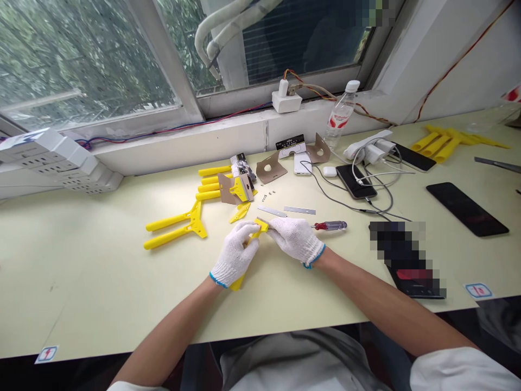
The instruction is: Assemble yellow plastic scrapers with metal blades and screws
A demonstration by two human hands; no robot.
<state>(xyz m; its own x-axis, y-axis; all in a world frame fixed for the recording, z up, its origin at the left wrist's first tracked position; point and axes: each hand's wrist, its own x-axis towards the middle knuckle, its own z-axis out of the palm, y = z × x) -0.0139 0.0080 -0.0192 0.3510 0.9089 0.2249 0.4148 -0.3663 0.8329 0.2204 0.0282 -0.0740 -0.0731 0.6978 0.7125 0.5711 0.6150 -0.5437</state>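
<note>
My left hand (236,253), in a white knit glove, is wrapped round a yellow scraper (238,282), its handle angled down towards me. At the scraper's head, the gloved fingers of my right hand (296,239) are closed against its edge; any small part between them is hidden. Just beyond lie two flat metal blades (299,210) and a small yellow plate (240,213). Several tiny screws (264,197) are scattered behind these. A screwdriver (330,225) with a clear and red handle lies beside my right hand, its tip hidden.
Several yellow scraper handles (175,237) lie left, near packaged scrapers (236,188) and opened cardboard (272,168). Phones (467,209), a power strip (368,145) and cables occupy the right. A water bottle (342,115) stands by the window; more yellow handles (442,142) lie far right.
</note>
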